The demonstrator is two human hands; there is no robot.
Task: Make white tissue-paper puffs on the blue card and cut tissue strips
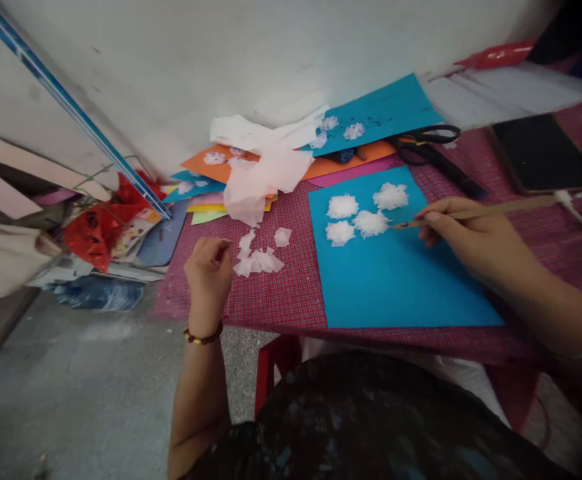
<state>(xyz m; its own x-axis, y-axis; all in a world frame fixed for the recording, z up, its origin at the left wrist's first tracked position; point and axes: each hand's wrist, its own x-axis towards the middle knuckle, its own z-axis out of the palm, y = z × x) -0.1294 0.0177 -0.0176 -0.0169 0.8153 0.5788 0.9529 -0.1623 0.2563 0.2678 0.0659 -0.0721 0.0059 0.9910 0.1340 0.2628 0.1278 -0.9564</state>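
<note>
My right hand [451,230] grips a thin wooden paintbrush [503,206], its tip beside the white crumpled-paper tufts. Several such tufts, one of them a fluffy tuft [371,223] right at the brush tip, sit on the upper part of a blue sheet [401,287]. Near the table's left side, my left hand [207,267] is held with thumb and fingers pinched together; what is between them, if anything, is too small to make out. Just right of it lie loose white tissue pieces [259,261] on the red checked tablecloth [281,300].
Behind are a crumpled tissue sheet [265,173], stacked orange card [203,160], another blue sheet [385,110] with tufts, and black-handled scissors [428,141]. A dark flat object [541,153] lies at right. A blue pole [81,117] and red plastic bag [95,233] stand left.
</note>
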